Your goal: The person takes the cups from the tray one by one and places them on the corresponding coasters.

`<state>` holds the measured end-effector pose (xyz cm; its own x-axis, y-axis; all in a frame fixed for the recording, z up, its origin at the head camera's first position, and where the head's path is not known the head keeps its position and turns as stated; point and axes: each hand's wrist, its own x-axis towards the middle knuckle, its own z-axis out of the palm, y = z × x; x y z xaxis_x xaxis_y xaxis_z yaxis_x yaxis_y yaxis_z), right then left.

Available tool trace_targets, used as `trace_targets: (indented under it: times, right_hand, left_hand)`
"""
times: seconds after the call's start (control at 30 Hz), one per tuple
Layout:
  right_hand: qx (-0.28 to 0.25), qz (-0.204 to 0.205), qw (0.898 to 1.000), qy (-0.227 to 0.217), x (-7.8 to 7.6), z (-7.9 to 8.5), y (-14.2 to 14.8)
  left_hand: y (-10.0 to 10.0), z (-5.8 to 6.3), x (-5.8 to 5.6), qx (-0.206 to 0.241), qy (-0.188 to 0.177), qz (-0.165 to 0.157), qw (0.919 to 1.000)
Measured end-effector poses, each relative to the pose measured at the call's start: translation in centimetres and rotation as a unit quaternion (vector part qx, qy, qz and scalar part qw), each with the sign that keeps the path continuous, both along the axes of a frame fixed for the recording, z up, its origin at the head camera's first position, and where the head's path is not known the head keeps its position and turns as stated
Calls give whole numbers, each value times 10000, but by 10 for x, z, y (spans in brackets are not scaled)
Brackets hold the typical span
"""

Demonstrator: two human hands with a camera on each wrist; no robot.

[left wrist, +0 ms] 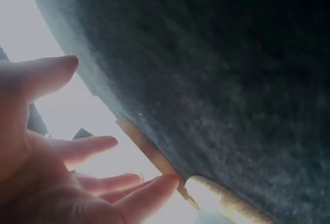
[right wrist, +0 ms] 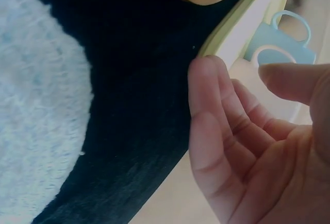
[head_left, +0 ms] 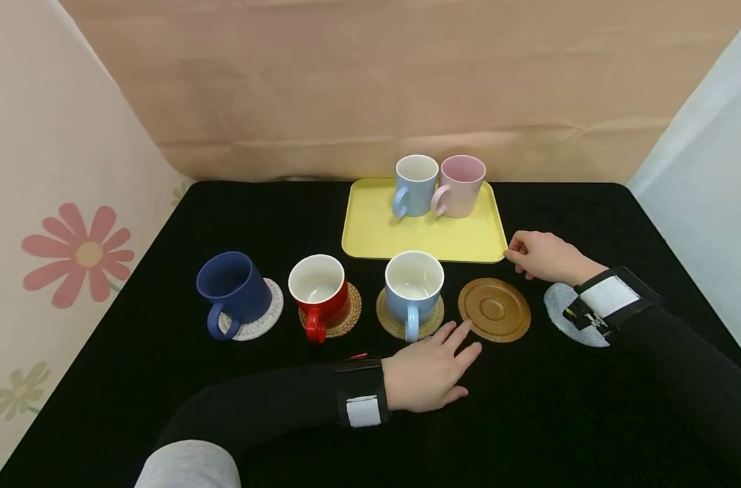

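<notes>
My left hand (head_left: 428,373) lies low over the black cloth with fingers spread, its fingertips right at the edge of a round wooden coaster (head_left: 495,310). Just beyond it, a light blue mug (head_left: 414,288) stands on a woven coaster (head_left: 385,315). My right hand (head_left: 547,257) is at the near right corner of a yellow tray (head_left: 370,234). In the right wrist view its bent fingertips meet the tray's edge, with the thumb held apart from them. Below that wrist lies a pale blue knitted coaster (head_left: 562,308), partly hidden by the wristband.
A second light blue mug (head_left: 417,186) and a pink mug (head_left: 464,190) stand on the tray. To the left, a red mug (head_left: 330,312) sits on a woven coaster (head_left: 353,315), and a dark blue mug (head_left: 242,291) overlaps a white coaster (head_left: 274,312). A brown backdrop (head_left: 376,88) hangs behind.
</notes>
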<state>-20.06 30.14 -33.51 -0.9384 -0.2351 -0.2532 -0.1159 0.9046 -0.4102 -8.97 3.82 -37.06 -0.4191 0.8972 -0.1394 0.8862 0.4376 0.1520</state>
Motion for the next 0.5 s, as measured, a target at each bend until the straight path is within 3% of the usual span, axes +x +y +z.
trace_targets:
  times: [0.13, 0.3, 0.4, 0.5]
  right_hand:
    - [-14, -5, 9999, 164, -3, 2, -4]
    - [-265, -100, 9988, 391, -13, 3, -12]
    - [-785, -299, 9956, 415, -22, 3, -20]
    - [-1645, -565, 9846, 189, -30, 2, -30]
  left_hand:
    - [8, -2, 2, -173, 142, 356, 9991]
    - [13, -3, 4, -469, -86, 656, 9967]
    - [15, -3, 4, -580, -133, 688, 9959]
    - [16, -3, 3, -679, -57, 629, 9957]
